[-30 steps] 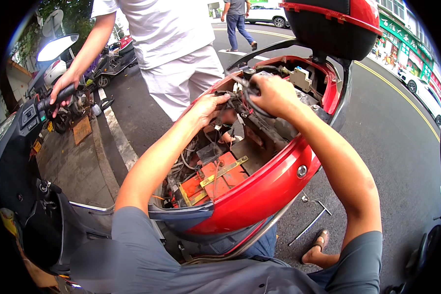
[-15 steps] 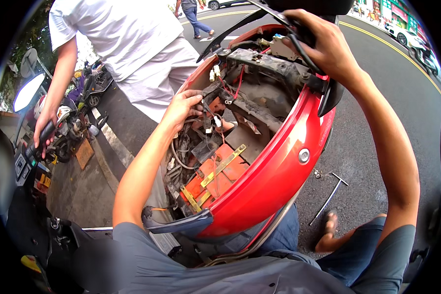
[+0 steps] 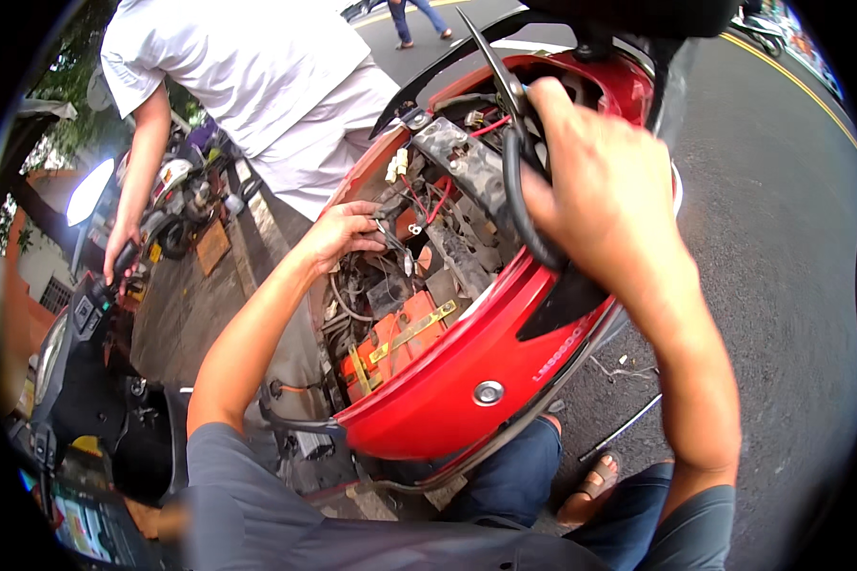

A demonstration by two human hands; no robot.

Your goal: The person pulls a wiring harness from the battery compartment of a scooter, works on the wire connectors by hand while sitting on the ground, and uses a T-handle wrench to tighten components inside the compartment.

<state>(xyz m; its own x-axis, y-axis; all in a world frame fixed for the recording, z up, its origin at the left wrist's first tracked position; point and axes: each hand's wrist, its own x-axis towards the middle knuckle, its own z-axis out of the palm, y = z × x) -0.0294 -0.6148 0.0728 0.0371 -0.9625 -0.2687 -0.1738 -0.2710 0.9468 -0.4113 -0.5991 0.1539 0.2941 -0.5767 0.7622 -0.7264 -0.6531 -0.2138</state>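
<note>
My left hand (image 3: 341,234) pinches a thin wire (image 3: 383,231) among the tangled wiring inside the red scooter body (image 3: 428,409). Raised over the right side of the body, my right hand (image 3: 605,181) grips scissors (image 3: 492,62) with black loop handles, their blades pointing up and away. Below my left hand lies an orange-red battery (image 3: 419,335) crossed by yellow metal strips (image 3: 409,333). White plug connectors (image 3: 397,166) and a red wire (image 3: 440,198) show beyond my fingers, next to a dirty dark frame crosspiece (image 3: 467,157).
At the left, a person in white (image 3: 248,86) holds the handlebar grip (image 3: 124,259) of another scooter with a round mirror (image 3: 90,192). A metal rod tool (image 3: 624,425) lies on the asphalt at the right. Parked motorbikes (image 3: 186,195) stand behind; a pedestrian's legs (image 3: 414,21) show at the top.
My right hand has drawn nearer with the scissors, whose blades now show plainly. My left hand stays at the wiring. The whole view has shifted, and the pedestrian has moved.
</note>
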